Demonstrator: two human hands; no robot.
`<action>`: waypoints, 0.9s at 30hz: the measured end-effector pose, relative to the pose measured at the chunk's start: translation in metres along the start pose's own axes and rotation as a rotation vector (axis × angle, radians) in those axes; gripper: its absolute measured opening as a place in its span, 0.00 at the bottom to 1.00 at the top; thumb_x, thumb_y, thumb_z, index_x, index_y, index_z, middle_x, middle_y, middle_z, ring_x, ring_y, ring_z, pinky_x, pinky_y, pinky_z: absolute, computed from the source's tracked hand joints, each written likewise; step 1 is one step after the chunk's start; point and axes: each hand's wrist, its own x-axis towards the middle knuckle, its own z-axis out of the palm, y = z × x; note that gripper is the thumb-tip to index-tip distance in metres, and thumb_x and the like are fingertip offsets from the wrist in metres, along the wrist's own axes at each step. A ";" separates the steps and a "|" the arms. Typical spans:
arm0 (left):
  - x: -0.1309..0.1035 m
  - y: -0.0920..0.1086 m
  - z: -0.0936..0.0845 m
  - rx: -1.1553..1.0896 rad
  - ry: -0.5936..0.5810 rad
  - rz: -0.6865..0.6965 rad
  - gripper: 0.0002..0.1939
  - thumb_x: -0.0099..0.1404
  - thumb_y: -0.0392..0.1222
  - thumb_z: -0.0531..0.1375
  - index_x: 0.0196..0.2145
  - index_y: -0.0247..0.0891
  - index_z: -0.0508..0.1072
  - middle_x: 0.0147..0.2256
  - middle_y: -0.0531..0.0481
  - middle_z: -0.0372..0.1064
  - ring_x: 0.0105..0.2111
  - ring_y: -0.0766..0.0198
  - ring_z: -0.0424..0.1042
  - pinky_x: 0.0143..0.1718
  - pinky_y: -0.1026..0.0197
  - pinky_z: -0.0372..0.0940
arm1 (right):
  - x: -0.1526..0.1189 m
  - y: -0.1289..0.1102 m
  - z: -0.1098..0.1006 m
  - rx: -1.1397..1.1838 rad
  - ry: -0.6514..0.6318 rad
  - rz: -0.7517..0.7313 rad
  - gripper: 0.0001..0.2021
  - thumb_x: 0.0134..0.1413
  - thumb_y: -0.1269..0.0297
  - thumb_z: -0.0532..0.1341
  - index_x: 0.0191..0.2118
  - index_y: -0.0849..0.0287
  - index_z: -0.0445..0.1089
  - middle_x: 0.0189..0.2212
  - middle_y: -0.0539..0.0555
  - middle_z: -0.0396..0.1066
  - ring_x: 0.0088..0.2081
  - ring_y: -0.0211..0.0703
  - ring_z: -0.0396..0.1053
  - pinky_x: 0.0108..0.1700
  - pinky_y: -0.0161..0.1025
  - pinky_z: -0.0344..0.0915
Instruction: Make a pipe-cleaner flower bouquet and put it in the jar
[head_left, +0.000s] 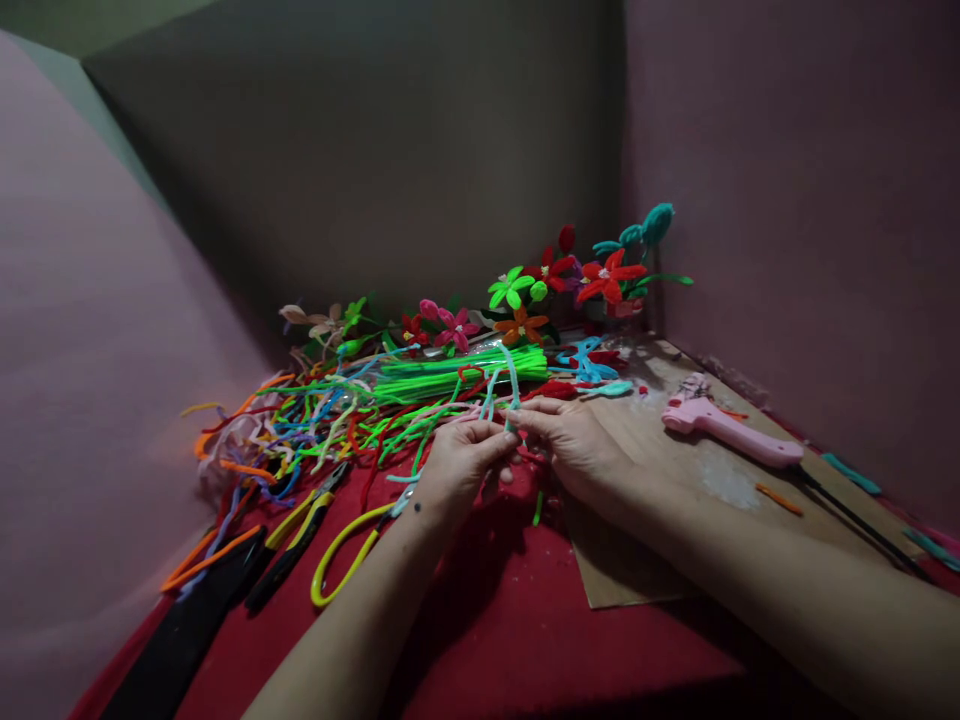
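Note:
Close together over the red cloth (480, 620), my two hands pinch a pale blue pipe cleaner (513, 372) that curves upward from the fingers. My left hand (461, 465) is closed on its lower part, thumb and index finger pressed together. My right hand (574, 440) is closed too, its fingertips touching the same pipe cleaner. Where the strand ends between the fingers is hidden. Right behind the hands lies a bundle of bright green pipe cleaners (465, 372). Yellow-handled scissors (352, 555) rest beside my left wrist, partly covered by it.
Pliers (300, 530) and a tangle of coloured pipe cleaners (300, 430) lie at left. On a brown board (637, 560) at right sits a pink glue gun (731, 432) with a black cord. Fuzzy flowers (611, 275) stand along the back near the walls.

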 end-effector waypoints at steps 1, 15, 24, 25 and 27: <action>-0.001 0.001 0.001 0.012 0.008 0.001 0.11 0.52 0.42 0.61 0.20 0.32 0.69 0.12 0.54 0.63 0.08 0.74 0.54 0.09 0.70 0.47 | -0.001 -0.001 0.000 -0.012 -0.008 -0.013 0.10 0.37 0.62 0.67 0.26 0.63 0.71 0.22 0.49 0.67 0.23 0.32 0.59 0.26 0.34 0.53; 0.001 -0.006 -0.002 -0.240 -0.193 -0.069 0.12 0.53 0.43 0.60 0.20 0.32 0.66 0.12 0.55 0.62 0.07 0.75 0.54 0.08 0.71 0.47 | 0.002 -0.005 0.002 0.032 -0.044 0.006 0.10 0.35 0.62 0.68 0.22 0.64 0.70 0.18 0.47 0.64 0.20 0.30 0.57 0.25 0.33 0.51; -0.002 -0.005 -0.002 -0.096 -0.228 0.012 0.11 0.56 0.44 0.59 0.23 0.32 0.68 0.13 0.55 0.63 0.09 0.74 0.55 0.11 0.70 0.49 | 0.002 -0.004 0.000 0.123 -0.006 0.082 0.09 0.34 0.65 0.69 0.23 0.63 0.71 0.19 0.48 0.66 0.21 0.31 0.61 0.24 0.32 0.56; -0.002 -0.005 -0.001 -0.087 -0.235 0.006 0.11 0.56 0.44 0.58 0.23 0.32 0.68 0.13 0.55 0.63 0.09 0.74 0.55 0.11 0.69 0.49 | 0.003 -0.004 0.000 0.143 0.005 0.092 0.09 0.33 0.65 0.70 0.23 0.63 0.71 0.19 0.48 0.66 0.21 0.31 0.61 0.24 0.32 0.56; -0.002 -0.003 -0.002 -0.068 -0.248 -0.008 0.12 0.55 0.45 0.59 0.22 0.32 0.68 0.13 0.54 0.63 0.09 0.74 0.55 0.11 0.69 0.49 | 0.003 -0.002 0.000 0.170 0.025 0.128 0.10 0.31 0.66 0.70 0.22 0.63 0.71 0.18 0.47 0.65 0.20 0.31 0.61 0.23 0.31 0.56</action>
